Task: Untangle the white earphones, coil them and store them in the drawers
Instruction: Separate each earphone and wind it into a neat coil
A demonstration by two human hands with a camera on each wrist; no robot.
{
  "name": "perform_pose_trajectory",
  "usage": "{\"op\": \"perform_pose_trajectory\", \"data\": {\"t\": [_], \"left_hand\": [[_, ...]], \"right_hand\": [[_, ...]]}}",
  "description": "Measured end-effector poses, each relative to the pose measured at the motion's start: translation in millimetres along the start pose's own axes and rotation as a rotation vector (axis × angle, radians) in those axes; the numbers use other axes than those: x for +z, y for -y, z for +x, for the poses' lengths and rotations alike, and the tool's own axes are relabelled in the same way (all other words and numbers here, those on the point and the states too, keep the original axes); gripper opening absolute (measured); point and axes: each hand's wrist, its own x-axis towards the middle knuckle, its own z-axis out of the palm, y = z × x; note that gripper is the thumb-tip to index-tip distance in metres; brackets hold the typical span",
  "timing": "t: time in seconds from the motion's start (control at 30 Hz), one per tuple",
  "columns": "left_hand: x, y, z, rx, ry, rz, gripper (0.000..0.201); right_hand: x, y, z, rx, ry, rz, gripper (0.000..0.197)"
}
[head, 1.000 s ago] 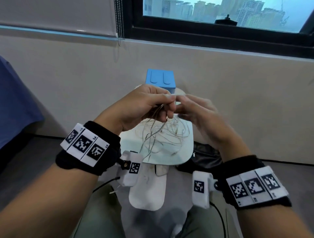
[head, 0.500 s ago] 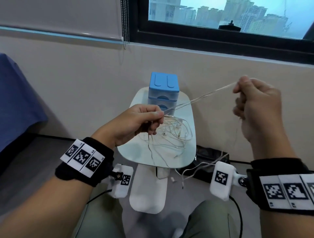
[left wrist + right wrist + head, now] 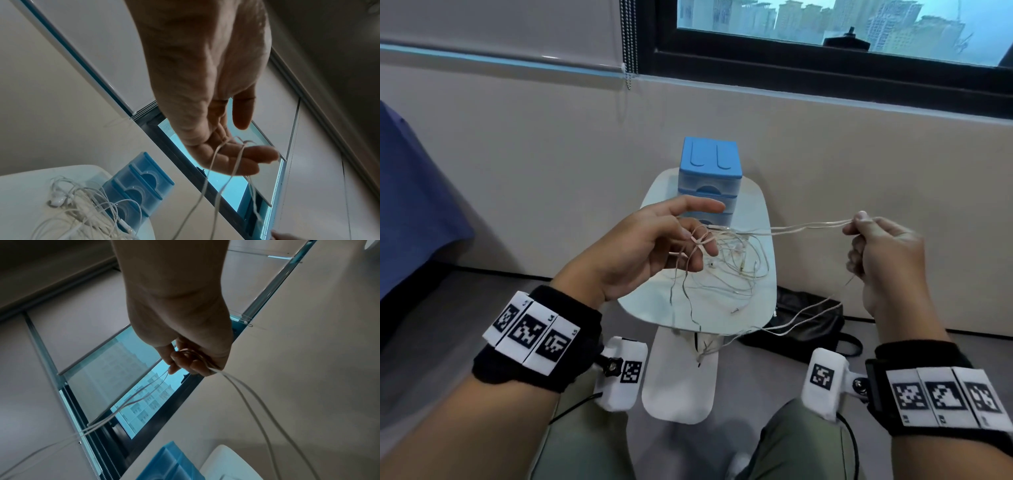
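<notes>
Black wristbands [image 3: 571,363], white coded tags [image 3: 530,330]; white wrist cameras [image 3: 619,377]; olive trousers [image 3: 585,445].

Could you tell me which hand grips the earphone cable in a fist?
The right hand; the left hand is spread, the cable only draped over it.

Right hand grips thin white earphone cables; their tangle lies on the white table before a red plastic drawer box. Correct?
No: the head view shows a blue plastic drawer box behind the tangle on the white table; the right hand does grip thin white earphone cables.
</notes>
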Motion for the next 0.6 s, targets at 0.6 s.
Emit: {"op": "perform_pose_trajectory", "data": {"t": [0.6], "left_hand": [[19.8,13.7,11.9,0.023,-0.065,0.122,0.036]], "right_hand": [[48.7,17.9,-41.4,-0.299,0.513,-0.213,0.011]]}}
